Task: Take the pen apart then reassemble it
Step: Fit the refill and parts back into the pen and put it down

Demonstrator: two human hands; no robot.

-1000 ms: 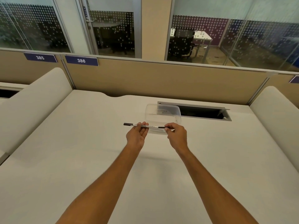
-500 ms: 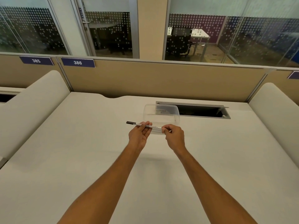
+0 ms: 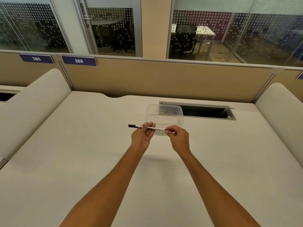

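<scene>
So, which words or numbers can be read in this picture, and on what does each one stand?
"385": blue plate on the partition, far left.
"386": blue plate beside it.
Pen held in both hands: print on the white barrel, too small to read.
Clear container: faint embossed mark, unreadable.
Door handle plate: vertical word, too blurred.

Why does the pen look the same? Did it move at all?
Barely. The pen hangs just in front of the clear box, as before, held at both ends by the left hand and right hand; it only tilted slightly.
</scene>
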